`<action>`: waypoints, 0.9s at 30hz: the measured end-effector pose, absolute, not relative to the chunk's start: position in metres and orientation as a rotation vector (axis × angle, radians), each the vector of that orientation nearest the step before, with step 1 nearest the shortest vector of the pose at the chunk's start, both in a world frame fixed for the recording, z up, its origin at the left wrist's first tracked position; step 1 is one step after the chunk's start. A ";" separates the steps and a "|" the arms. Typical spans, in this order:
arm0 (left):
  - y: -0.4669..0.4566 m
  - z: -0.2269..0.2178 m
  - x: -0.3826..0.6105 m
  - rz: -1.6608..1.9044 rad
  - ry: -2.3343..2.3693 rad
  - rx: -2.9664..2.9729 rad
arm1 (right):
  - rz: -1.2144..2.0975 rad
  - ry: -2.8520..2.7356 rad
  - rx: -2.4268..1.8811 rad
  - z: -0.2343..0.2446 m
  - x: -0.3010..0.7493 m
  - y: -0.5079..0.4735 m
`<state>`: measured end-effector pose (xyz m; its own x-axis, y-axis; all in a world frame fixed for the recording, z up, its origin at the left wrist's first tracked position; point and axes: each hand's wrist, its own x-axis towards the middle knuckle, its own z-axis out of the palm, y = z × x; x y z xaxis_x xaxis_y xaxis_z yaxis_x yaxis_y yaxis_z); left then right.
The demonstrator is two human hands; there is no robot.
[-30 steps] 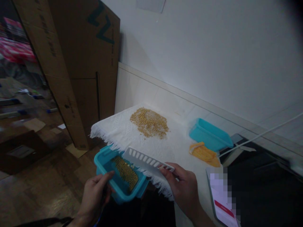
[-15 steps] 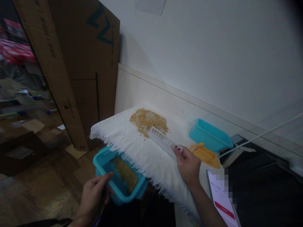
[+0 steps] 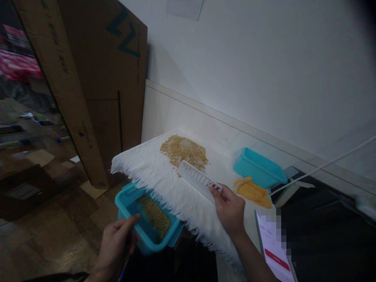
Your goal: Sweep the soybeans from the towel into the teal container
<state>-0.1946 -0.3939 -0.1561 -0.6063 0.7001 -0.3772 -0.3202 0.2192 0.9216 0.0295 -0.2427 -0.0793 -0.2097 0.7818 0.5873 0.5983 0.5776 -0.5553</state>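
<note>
My left hand (image 3: pixel 119 239) grips the near-left rim of a blue plastic bin (image 3: pixel 125 211), thumb on top and the other fingers partly hidden below. Yellowish beans (image 3: pixel 155 215) lie on the bin's floor, under the fringed edge of a white cloth (image 3: pixel 149 160). In my right hand (image 3: pixel 230 207), closed around one end, is a long white plastic strip with a row of slots (image 3: pixel 195 176). Its far end rests at or just above the cloth, at the near edge of a spread pile of beans (image 3: pixel 186 150).
A second blue bin (image 3: pixel 261 166) stands by the wall, with an orange cloth (image 3: pixel 252 192) before it. A phone with a lit screen (image 3: pixel 272 243) lies at right, near a white cable (image 3: pixel 329 162). A tall cardboard box (image 3: pixel 102 86) stands at left.
My right hand has drawn the slotted strip slightly left and toward me, away from the bean pile. My left hand stays on the bin's rim.
</note>
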 end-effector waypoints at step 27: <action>-0.394 -0.154 -0.196 1.565 1.605 0.329 | 0.441 -1.920 -1.058 -0.083 0.013 -0.246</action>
<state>-0.1960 -0.3938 -0.1542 -0.6057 0.6992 -0.3797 -0.3620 0.1828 0.9141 0.0129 -0.2458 -0.0828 -0.2554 0.8119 0.5249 0.5019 0.5754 -0.6457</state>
